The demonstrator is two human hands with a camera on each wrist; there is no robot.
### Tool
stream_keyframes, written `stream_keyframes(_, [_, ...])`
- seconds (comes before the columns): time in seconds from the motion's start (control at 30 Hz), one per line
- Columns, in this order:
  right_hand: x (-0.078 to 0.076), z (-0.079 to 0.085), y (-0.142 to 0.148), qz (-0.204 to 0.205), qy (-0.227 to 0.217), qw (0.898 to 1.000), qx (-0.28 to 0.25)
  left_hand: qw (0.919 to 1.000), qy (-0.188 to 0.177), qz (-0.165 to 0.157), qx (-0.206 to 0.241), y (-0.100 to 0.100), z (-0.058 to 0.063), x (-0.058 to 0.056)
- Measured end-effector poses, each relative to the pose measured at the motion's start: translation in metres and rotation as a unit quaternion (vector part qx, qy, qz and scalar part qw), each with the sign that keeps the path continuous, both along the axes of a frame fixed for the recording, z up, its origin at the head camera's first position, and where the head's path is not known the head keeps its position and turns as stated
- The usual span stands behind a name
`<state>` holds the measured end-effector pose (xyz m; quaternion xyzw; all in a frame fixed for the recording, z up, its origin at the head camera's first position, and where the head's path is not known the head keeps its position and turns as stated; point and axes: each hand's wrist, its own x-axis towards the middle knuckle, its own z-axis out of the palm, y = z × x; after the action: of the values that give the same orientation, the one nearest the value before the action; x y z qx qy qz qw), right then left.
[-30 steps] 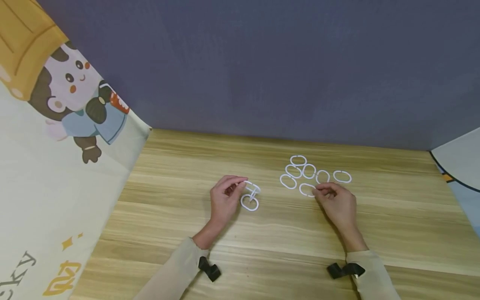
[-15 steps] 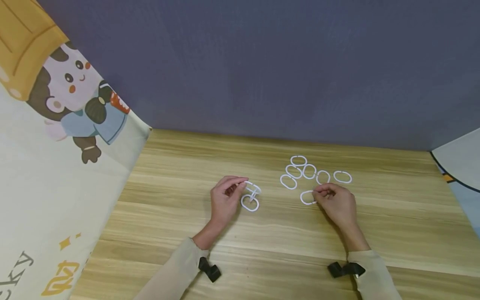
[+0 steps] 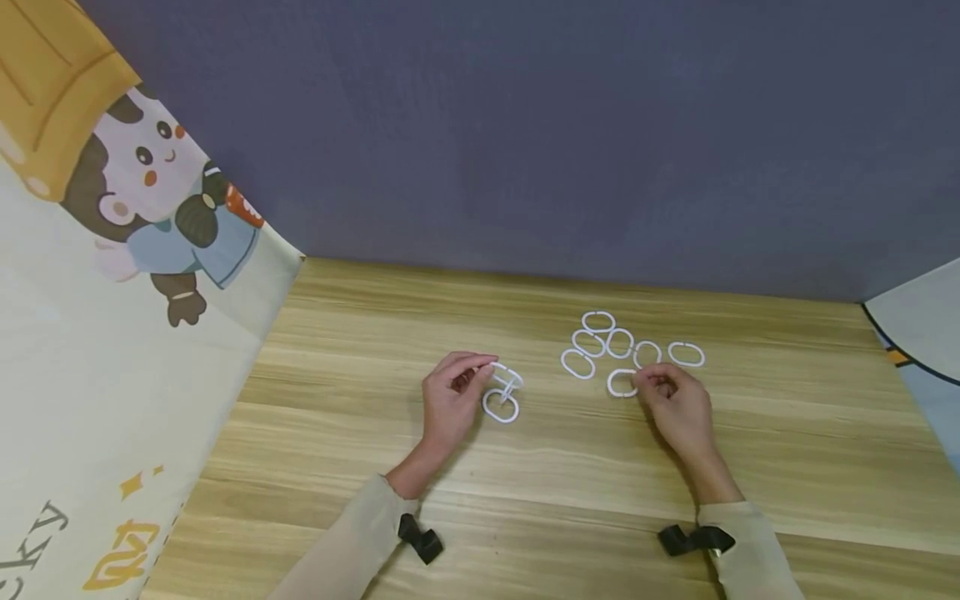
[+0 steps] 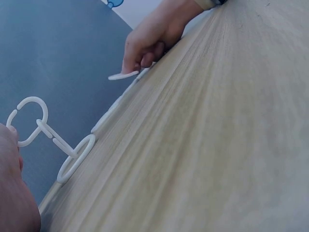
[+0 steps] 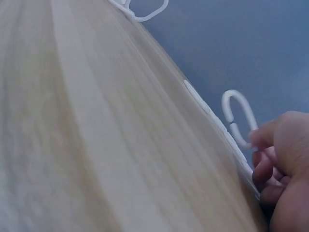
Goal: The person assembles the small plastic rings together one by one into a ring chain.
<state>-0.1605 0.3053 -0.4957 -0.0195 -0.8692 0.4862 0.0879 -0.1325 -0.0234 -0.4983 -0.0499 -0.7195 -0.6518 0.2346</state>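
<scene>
Pinching the top of a chain of three white plastic split links, the left grip suspends it with its lower end resting on the counter, apparently for steadiness. The right grip pinches one end of a single split link above the counter, gap clear of the fingertips, presumably for access. Loose split links lie just beyond, likely for easy reach.

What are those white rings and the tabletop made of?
The white rings look like smooth plastic: evenly white, uniformly rounded, though coated metal is possible. The tabletop looks like low-sheen wood or wood-print laminate: streaky grain shows, but I cannot tell which.
</scene>
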Motion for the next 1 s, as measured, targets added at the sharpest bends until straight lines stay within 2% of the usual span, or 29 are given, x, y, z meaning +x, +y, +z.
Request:
stream_keyframes(0.13, [0.006, -0.004, -0.002, -0.005, 0.019, 0.997, -0.073, 1.0, -0.005, -0.007, 0.002, -0.001, 0.001, 0.003])
stream_keyframes(0.27, [0.012, -0.002, -0.007, 0.003, 0.019, 0.989, -0.15, 0.9998, -0.009, -0.016, 0.006, -0.003, 0.0, 0.004])
stream_keyframes(0.37, [0.015, -0.001, -0.012, -0.011, 0.025, 0.971, -0.237, 0.9997, -0.008, -0.02, 0.008, -0.005, 0.0, 0.007])
stream_keyframes(0.5, [0.02, 0.0, -0.018, -0.035, 0.048, 0.941, -0.332, 0.9996, -0.008, -0.025, 0.008, -0.007, -0.001, 0.01])
stream_keyframes(0.63, [0.022, 0.001, -0.023, -0.036, 0.051, 0.931, -0.361, 0.9996, -0.01, -0.025, 0.008, -0.008, -0.001, 0.011])
stream_keyframes(0.87, [0.026, 0.001, -0.033, -0.028, 0.041, 0.924, -0.378, 0.9996, -0.009, -0.024, 0.006, -0.008, -0.001, 0.011])
stream_keyframes(1.0, [0.027, 0.003, -0.039, -0.027, 0.033, 0.925, -0.378, 0.9996, -0.005, -0.029, 0.006, -0.008, -0.001, 0.011])
